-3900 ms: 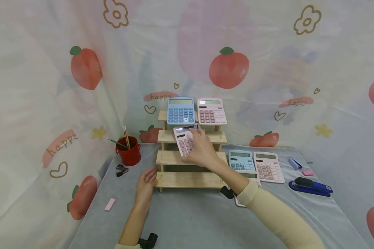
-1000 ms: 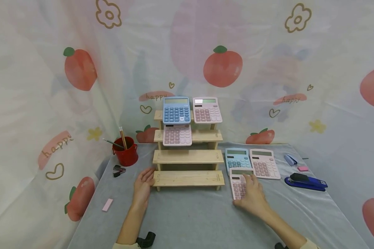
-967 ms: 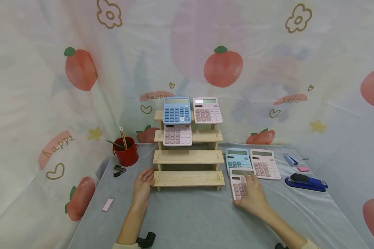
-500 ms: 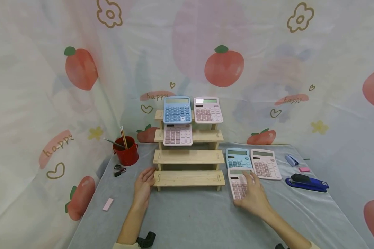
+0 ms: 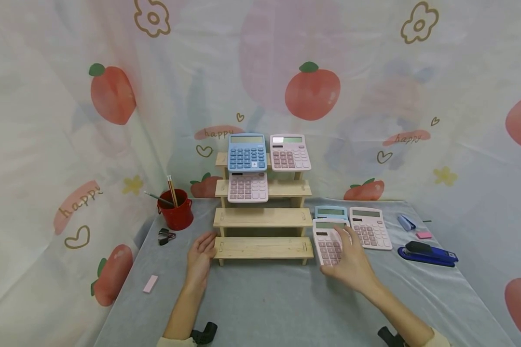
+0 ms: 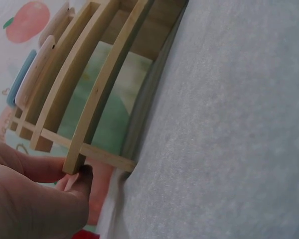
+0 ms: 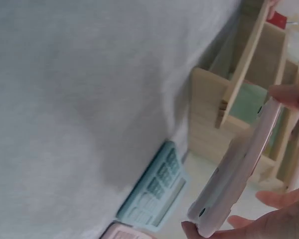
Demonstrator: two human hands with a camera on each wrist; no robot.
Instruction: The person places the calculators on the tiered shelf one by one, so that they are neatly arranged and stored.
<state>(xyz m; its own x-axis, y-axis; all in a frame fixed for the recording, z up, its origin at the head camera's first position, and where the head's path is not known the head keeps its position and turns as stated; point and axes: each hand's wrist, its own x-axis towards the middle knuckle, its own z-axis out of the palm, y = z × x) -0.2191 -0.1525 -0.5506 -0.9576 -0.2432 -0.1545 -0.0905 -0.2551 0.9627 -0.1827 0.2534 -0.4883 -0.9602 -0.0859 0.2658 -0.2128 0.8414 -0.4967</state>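
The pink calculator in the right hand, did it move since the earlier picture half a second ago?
Yes. In the head view, the pink calculator moved up, now covering most of the lower blue calculator.

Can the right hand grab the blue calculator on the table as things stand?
Probably not: the right hand is taken up gripping a pink calculator, held above the table. Nothing lies on the blue calculator, so emptying that hand would likely suffice.

My remote feed shows an office-like space: printed cloth walls (image 5: 469, 82), draped surface (image 5: 278, 313), 6 calculators (image 5: 328, 244), stapler (image 5: 428, 254), pencil bucket (image 5: 179, 215).
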